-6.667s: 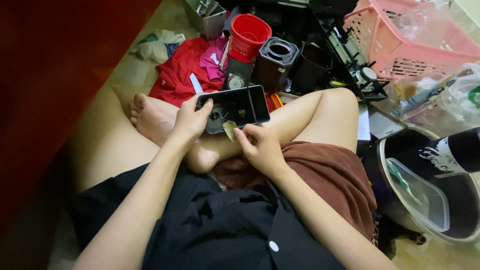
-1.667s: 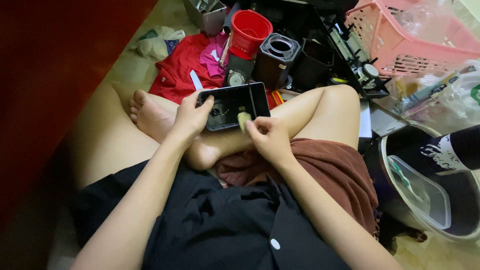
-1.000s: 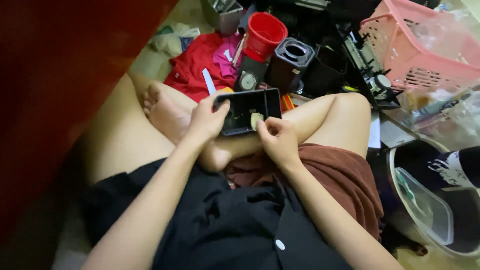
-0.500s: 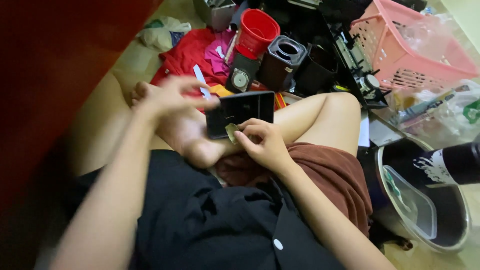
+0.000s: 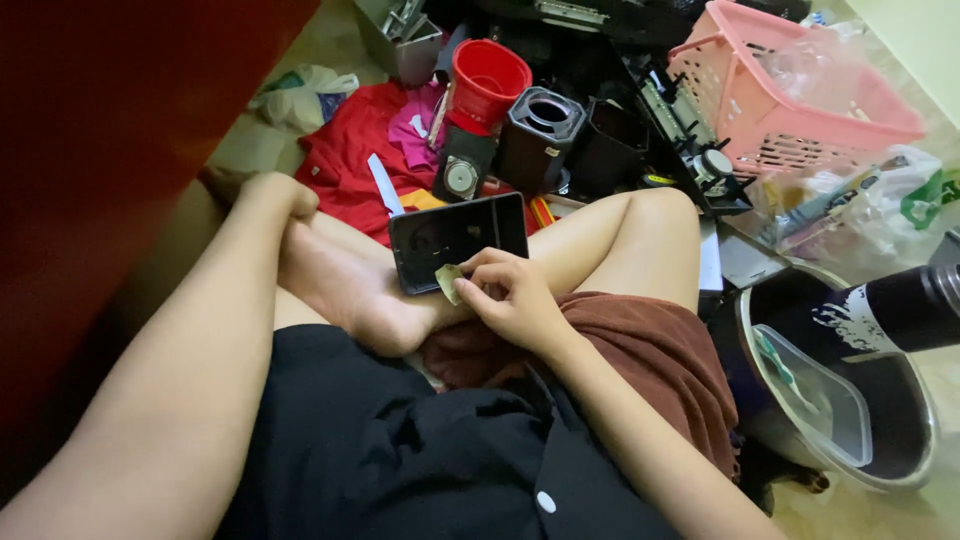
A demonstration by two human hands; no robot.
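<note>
A flat black glossy slab (image 5: 458,238) leans on my crossed leg and foot (image 5: 350,290). My right hand (image 5: 512,300) pinches a small pale yellowish scrap (image 5: 449,283) against the slab's lower edge. My left hand (image 5: 272,195) is off the slab, out to the left beyond my toes, near the floor. Its fingers curl away from the camera, so whether it holds anything is hidden. I sit cross-legged in a black shirt and brown shorts.
Ahead lie a red cloth (image 5: 345,155), a red bucket (image 5: 488,78), a dark square container (image 5: 540,125) and a pink basket (image 5: 800,110). At right a metal pot (image 5: 900,450) holds a clear lid; a black bottle (image 5: 900,310) lies over it. A red wall (image 5: 110,130) stands left.
My left hand has let go of the black slab and swung left past my foot. My right hand stays at the slab's lower edge with the scrap.
</note>
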